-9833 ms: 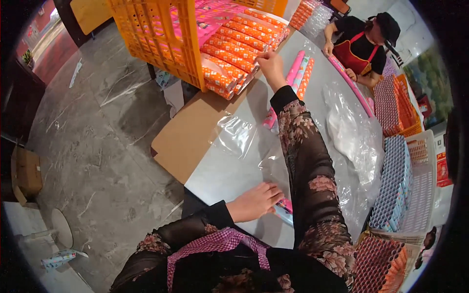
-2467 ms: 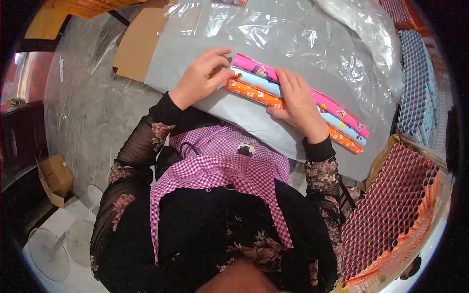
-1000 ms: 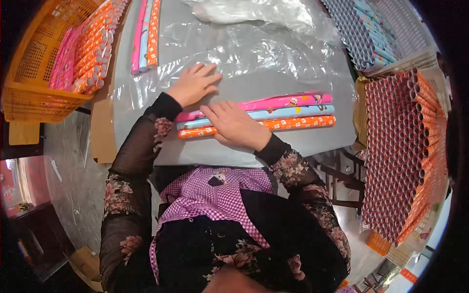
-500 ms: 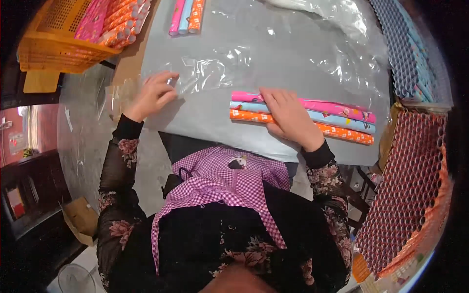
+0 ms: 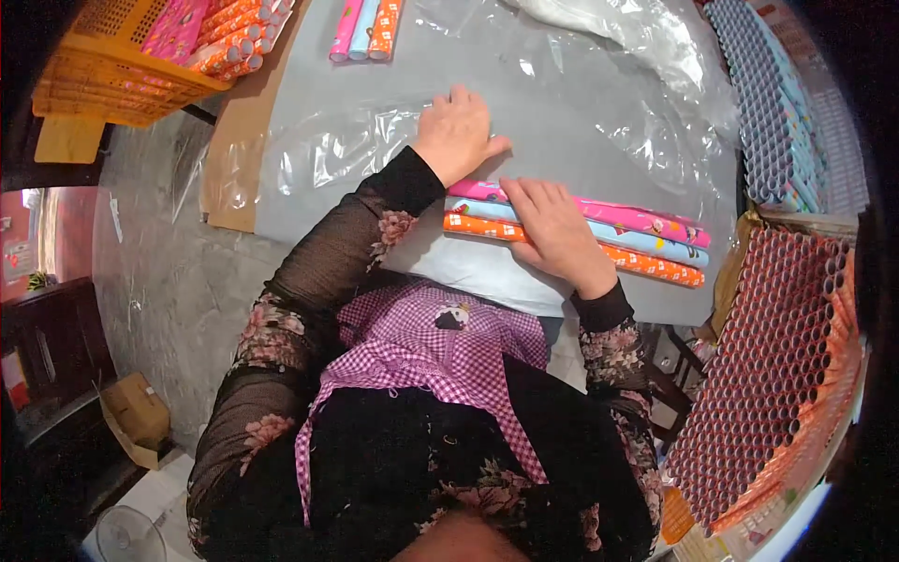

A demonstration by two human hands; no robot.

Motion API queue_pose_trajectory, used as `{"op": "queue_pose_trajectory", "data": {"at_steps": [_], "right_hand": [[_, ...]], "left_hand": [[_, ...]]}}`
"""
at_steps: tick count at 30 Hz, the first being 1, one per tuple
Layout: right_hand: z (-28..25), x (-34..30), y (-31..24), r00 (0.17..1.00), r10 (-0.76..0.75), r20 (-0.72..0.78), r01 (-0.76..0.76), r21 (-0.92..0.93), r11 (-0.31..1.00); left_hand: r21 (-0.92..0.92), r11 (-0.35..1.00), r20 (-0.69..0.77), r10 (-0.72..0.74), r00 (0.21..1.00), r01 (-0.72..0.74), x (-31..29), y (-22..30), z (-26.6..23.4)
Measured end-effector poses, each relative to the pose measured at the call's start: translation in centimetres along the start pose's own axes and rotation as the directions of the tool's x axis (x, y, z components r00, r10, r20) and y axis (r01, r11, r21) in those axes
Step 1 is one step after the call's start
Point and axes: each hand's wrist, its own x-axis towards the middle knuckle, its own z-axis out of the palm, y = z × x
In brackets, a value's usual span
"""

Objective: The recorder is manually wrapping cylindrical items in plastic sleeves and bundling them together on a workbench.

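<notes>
Three rolls of patterned paper lie side by side on the grey table covering: a pink roll (image 5: 637, 217), a light blue roll (image 5: 646, 244) and an orange roll (image 5: 653, 266). Across them rests my right hand (image 5: 560, 234), its fingers stretched over the pink roll and its thumb by the orange one. My left hand (image 5: 456, 131) lies flat, just beyond the rolls' left end, with the thumb held out. It presses on clear plastic film (image 5: 351, 155), which spreads over the table to its left.
Another pink, blue and orange set of rolls (image 5: 365, 30) lies at the far left. An orange plastic basket (image 5: 122, 80) of rolls stands beyond the table's left edge. Stacked rolls with blue (image 5: 763, 103) and orange (image 5: 768, 365) wraps line the right. Clear plastic (image 5: 646, 47) is bunched at the back.
My left hand has moved right from the table's left side to just beyond the rolls' left end. My right hand stays on the rolls.
</notes>
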Motion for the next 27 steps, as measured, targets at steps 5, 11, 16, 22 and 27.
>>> {"op": "queue_pose_trajectory", "data": {"at_steps": [5, 11, 16, 22, 27], "right_hand": [[-0.4, 0.0, 0.0, 1.000, 0.002, -0.021, -0.002, 0.018, 1.000], [0.0, -0.4, 0.3, 0.999, -0.004, -0.039, 0.005, 0.014, 1.000], [0.3, -0.3, 0.4, 0.998, -0.026, -0.062, 0.026, -0.008, 1.000], [0.3, -0.1, 0.1, 0.999, -0.026, -0.032, 0.026, 0.010, 1.000], [0.3, 0.6, -0.5, 0.998, -0.059, -0.023, 0.059, 0.018, 0.998]], "left_hand": [[-0.053, 0.997, -0.006, 0.057, 0.998, -0.057, -0.7, -2.6, 1.2], [-0.616, 0.748, 0.231, -0.129, 0.964, 0.248, -1.4, -3.2, -1.1], [-0.779, 0.494, 0.309, -0.233, 0.922, 0.386, -2.4, -3.2, -0.5], [-0.688, 0.658, 0.302, -0.124, 0.945, 0.306, -2.8, -3.4, -0.6], [-0.591, 0.763, 0.368, -0.033, 0.929, 0.262, -2.5, -2.5, -1.8]]}}
